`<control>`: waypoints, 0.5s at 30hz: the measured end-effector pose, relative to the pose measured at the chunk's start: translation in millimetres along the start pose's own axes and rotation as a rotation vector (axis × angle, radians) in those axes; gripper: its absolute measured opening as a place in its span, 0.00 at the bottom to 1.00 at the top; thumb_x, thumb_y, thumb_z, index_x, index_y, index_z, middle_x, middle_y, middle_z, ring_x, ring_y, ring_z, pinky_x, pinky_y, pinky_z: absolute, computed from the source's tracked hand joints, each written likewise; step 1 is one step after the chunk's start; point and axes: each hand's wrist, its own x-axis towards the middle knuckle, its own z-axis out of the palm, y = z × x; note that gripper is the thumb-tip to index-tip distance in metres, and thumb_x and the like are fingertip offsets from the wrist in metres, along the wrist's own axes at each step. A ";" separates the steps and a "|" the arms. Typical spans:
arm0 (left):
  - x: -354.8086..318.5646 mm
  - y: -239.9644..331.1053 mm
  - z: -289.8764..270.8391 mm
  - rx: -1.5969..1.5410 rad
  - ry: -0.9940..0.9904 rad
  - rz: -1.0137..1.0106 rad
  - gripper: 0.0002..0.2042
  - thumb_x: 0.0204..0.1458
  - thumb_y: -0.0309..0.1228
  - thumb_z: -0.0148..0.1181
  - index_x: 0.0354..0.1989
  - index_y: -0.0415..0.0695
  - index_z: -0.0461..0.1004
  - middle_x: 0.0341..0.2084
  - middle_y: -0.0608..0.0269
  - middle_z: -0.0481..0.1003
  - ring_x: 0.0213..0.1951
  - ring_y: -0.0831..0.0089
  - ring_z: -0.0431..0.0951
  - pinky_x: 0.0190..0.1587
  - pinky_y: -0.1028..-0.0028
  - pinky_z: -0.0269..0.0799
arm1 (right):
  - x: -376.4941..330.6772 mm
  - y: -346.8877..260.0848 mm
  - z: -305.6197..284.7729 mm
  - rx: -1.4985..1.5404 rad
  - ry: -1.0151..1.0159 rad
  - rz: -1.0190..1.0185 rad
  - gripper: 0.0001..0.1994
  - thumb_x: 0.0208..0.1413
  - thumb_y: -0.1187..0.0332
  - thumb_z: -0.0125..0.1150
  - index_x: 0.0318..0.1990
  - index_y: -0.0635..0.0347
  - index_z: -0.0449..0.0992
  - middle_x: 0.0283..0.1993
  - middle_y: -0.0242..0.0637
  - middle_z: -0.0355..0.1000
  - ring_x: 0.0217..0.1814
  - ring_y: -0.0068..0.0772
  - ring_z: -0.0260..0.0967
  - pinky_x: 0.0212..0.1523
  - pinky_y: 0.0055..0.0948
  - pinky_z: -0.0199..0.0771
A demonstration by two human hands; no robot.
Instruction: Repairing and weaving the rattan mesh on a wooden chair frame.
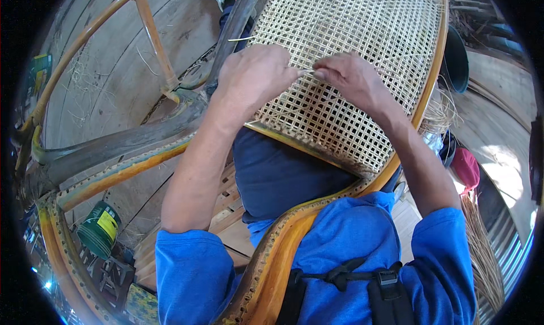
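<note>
Both hands are pinched narrow: the left hand (256, 74) and the right hand (352, 80) come almost fingertip to fingertip, with a short pale length of cane strand (306, 71) showing between the thumbs, apparently held at each side, though the curled fingers hide exactly how the right one grips it. The strand lies just over the woven cane panel (345, 22), left of its middle and above its lower edge, and the panel's open mesh is bordered by a varnished wooden frame (435, 58). A loose cane end (242, 39) sticks out past the panel's left edge, just beyond the left knuckles; whether it belongs to the same strand cannot be told. The likeliest trouble is a snapped or split strand, since a thin strip pulled hard or bent sharply at a crossing could give way. A slip of either pinch, with so little strand exposed between the thumbs, could let the strip go slack or drag its neighbours out of line. The mesh looks darker and browner toward the lower edge, so any brittle strips there might crack under a leaning wrist. The projecting end could also snag on the left hand or on the dark wooden post (235, 27) beside it.
</note>
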 end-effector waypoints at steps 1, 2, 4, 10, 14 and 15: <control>4.0 5.4 -0.6 0.006 0.006 -0.003 0.18 0.50 0.46 0.54 0.26 0.41 0.77 0.26 0.47 0.77 0.33 0.51 0.78 0.36 0.54 0.71 | -1.2 0.1 -1.1 0.048 -0.012 0.032 0.11 0.60 0.62 0.54 0.33 0.58 0.79 0.38 0.38 0.75 0.44 0.39 0.71 0.55 0.39 0.68; 6.6 10.8 0.5 0.010 0.040 0.011 0.18 0.50 0.45 0.54 0.26 0.41 0.77 0.26 0.47 0.77 0.33 0.51 0.78 0.36 0.53 0.71 | -2.0 2.1 -0.7 0.116 0.004 0.017 0.12 0.60 0.61 0.54 0.33 0.59 0.79 0.37 0.39 0.75 0.43 0.40 0.71 0.54 0.40 0.68; 15.2 21.0 4.9 0.074 -0.027 0.083 0.14 0.51 0.39 0.53 0.28 0.40 0.78 0.27 0.46 0.78 0.33 0.52 0.80 0.37 0.54 0.73 | -5.0 11.3 0.9 0.059 -0.039 0.139 0.11 0.57 0.64 0.56 0.31 0.61 0.78 0.33 0.42 0.74 0.42 0.44 0.68 0.51 0.42 0.67; 40.3 40.9 13.1 0.172 -0.216 0.149 0.09 0.47 0.27 0.52 0.28 0.41 0.81 0.29 0.49 0.80 0.35 0.57 0.82 0.38 0.61 0.76 | -10.0 24.7 8.9 -0.013 0.016 0.110 0.08 0.48 0.69 0.56 0.25 0.65 0.77 0.37 0.47 0.72 0.45 0.48 0.66 0.52 0.42 0.66; 46.0 52.5 14.1 0.304 -0.220 0.227 0.09 0.46 0.26 0.54 0.31 0.42 0.81 0.31 0.50 0.80 0.37 0.59 0.82 0.39 0.64 0.76 | -5.6 26.9 7.4 0.023 -0.066 0.109 0.08 0.47 0.70 0.56 0.24 0.67 0.76 0.37 0.49 0.71 0.45 0.49 0.65 0.53 0.42 0.65; 47.1 55.2 14.7 0.282 -0.239 0.249 0.09 0.46 0.26 0.53 0.31 0.42 0.81 0.32 0.50 0.80 0.38 0.59 0.82 0.39 0.63 0.76 | -4.1 26.9 7.8 0.016 -0.091 0.131 0.09 0.47 0.69 0.56 0.23 0.67 0.76 0.36 0.49 0.70 0.45 0.48 0.66 0.53 0.42 0.64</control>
